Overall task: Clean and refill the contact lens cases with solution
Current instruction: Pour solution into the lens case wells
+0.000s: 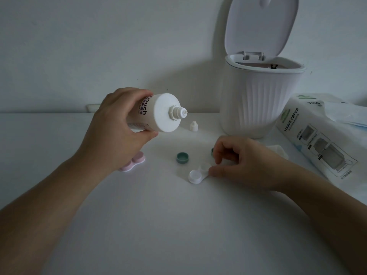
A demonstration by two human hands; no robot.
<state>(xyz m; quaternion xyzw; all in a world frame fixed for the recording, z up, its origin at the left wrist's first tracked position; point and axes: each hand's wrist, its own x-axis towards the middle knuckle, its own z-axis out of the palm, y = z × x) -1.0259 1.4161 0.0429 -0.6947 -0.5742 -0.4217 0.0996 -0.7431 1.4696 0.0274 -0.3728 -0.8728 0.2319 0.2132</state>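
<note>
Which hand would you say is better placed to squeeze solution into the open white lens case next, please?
Left. The left hand already grips the uncapped solution bottle, its nozzle tilted toward the white lens case. The right hand is busy steadying that case on the table.

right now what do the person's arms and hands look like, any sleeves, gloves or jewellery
Both forearms are bare up to the frame edges, with no sleeves in view. The left hand and right hand wear no gloves, and no rings, watch or bracelet show. The fingernails that show look short.
</note>
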